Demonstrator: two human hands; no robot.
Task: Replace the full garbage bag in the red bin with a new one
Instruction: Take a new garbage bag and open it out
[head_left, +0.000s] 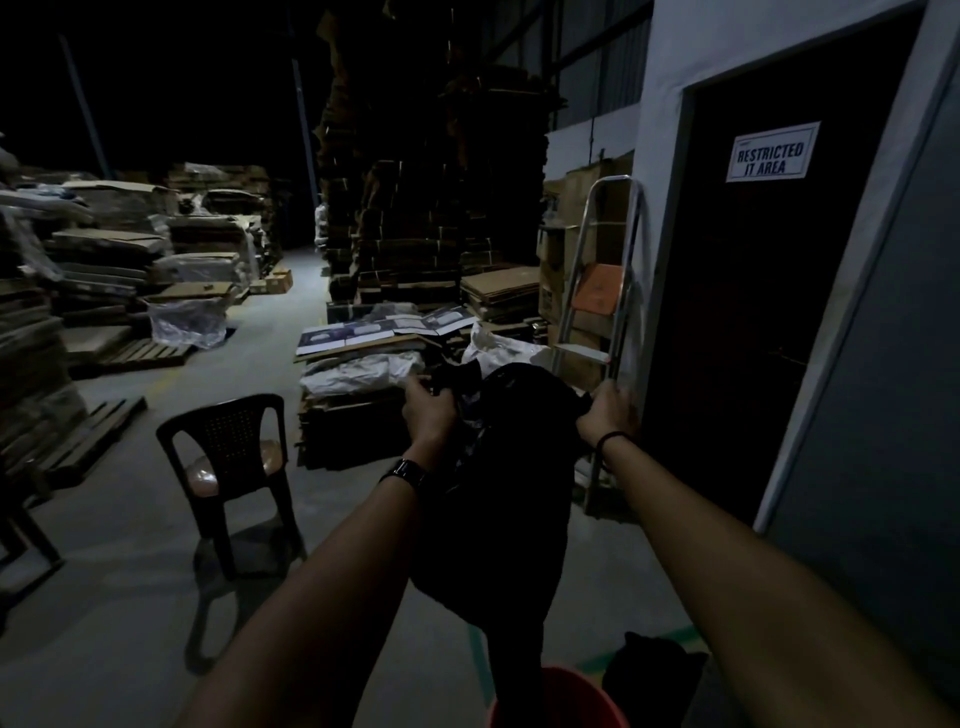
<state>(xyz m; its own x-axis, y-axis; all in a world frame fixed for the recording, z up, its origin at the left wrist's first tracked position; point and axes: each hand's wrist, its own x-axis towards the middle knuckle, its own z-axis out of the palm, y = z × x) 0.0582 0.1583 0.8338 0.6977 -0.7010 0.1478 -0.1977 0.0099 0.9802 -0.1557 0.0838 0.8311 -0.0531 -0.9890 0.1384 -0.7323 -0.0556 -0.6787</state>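
Observation:
A black garbage bag (511, 499) hangs in front of me, stretched between both hands. My left hand (428, 413) grips its top edge on the left, and my right hand (608, 415) grips the top edge on the right. The bag's narrow lower end dips down to the red bin (558, 701), whose rim shows at the bottom edge of the view. A second black bag (652, 670) lies on the floor just right of the bin. The light is dim, so I cannot tell whether the held bag has anything in it.
A dark plastic chair (234, 467) stands to the left. A metal stepladder (602, 322) leans on the wall beside a dark door (769, 291) with a "Restricted IT Area" sign. Stacks of flattened cardboard (415, 234) and pallets (140, 353) fill the background.

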